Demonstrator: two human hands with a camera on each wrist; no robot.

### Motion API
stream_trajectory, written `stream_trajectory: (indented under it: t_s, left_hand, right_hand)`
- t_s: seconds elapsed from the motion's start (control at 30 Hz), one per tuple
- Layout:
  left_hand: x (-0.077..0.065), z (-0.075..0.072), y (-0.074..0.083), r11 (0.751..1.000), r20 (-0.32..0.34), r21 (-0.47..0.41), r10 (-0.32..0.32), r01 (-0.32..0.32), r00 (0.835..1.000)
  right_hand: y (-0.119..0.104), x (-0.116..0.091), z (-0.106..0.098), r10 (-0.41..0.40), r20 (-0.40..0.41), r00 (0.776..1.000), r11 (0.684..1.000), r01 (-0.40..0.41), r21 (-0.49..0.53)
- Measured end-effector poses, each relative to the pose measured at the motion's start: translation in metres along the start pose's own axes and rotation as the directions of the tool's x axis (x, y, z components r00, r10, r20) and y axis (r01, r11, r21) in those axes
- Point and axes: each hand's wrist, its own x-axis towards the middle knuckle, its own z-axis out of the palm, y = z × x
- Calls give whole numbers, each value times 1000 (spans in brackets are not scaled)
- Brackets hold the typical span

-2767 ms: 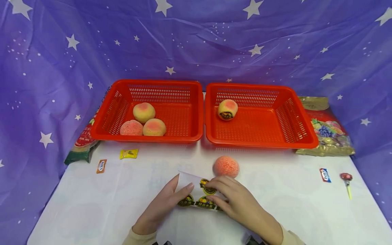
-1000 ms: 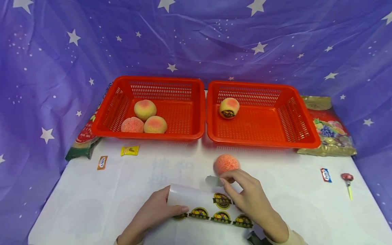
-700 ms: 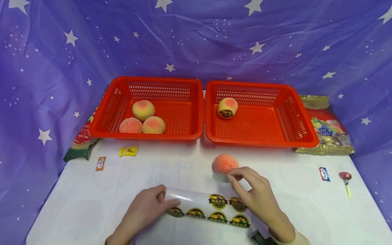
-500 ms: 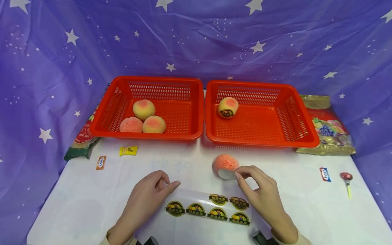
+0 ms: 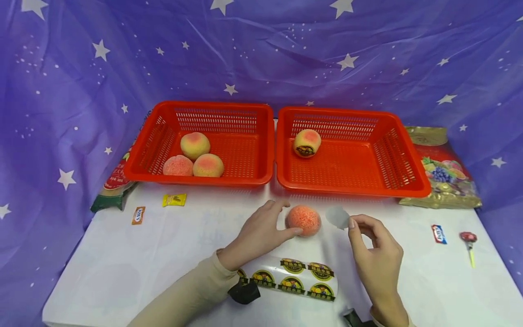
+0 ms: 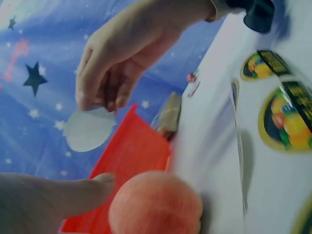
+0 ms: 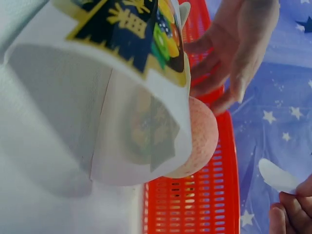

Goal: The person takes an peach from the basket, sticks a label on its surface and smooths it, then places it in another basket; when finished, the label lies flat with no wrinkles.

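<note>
My left hand [image 5: 261, 231] reaches around a pinkish peach [image 5: 305, 220] on the white table, its fingers spread and the thumb at the near side. In the right wrist view, that hand [image 7: 234, 53] looks loosely open beside the peach [image 7: 204, 134]. Off the table to the right, my right hand [image 5: 377, 256] pinches a peeled sticker [image 5: 337, 217] by its edge between thumb and fingertips; its pale side shows. A curling sheet of fruit-label stickers [image 5: 271, 268] lies in front of the peach, partly covered by my left sleeve and a black wrist piece.
Behind stand two red baskets: the left basket [image 5: 245, 180] holds three peaches, the right basket [image 5: 359, 190] one labelled peach [image 5: 307, 143]. Small candies [image 5: 174, 200], a lollipop [image 5: 468, 237] and bags [image 5: 443, 177] lie at the sides.
My left hand let go of the sticker sheet and moved up to the peach. My right hand peeled a sticker off and carried it rightward, past the peach.
</note>
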Motion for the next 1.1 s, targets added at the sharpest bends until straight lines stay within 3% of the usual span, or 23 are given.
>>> stream_trajectory:
  t_s: [0.13, 0.23, 0.3, 0.53, 0.6, 0.67, 0.73, 0.77, 0.9, 1.03, 1.1]
  left_hand:
    - [16, 12, 2, 992, 112, -18, 129, -128, 985]
    - [25, 18, -2, 974, 156, -29, 225, -224, 962]
    - [29, 23, -6, 968, 166, -37, 250, -247, 954]
    - [36, 39, -15, 974, 111, -112, 208, -196, 972]
    - [35, 37, -16, 972, 102, -178, 173, -153, 980]
    - [31, 29, -18, 951, 120, -296, 127, -87, 985]
    - [22, 19, -21, 893, 169, -451, 85, 0, 982]
    - [16, 13, -22, 847, 203, -530, 76, 44, 976]
    - [-8, -7, -28, 627, 305, -761, 124, 164, 944]
    - [-26, -14, -28, 397, 310, -898, 264, 190, 913]
    - [-31, -13, -26, 302, 304, -930, 312, 210, 900]
  right_hand:
    - [9, -1, -2, 30, -57, 998, 999, -27, 43]
    - [20, -2, -4, 6, -88, 996, 996, 2, 89]
    - [24, -2, -5, -16, -106, 994, 994, 27, 106]
    - [24, -1, -6, -48, -132, 990, 991, 64, 115]
    - [22, 1, -8, -37, -139, 990, 990, 55, 132]
    - [20, 2, -9, -12, -143, 990, 987, 35, 160]
    - [18, 2, -11, 15, -142, 990, 982, 12, 191]
    - [17, 2, -11, 28, -139, 990, 979, 0, 202]
    - [10, 2, -12, 78, -117, 990, 964, -45, 260]
    - [0, 4, -10, 114, -97, 989, 931, -72, 358]
    - [-7, 5, -7, 103, -96, 990, 934, -63, 352]
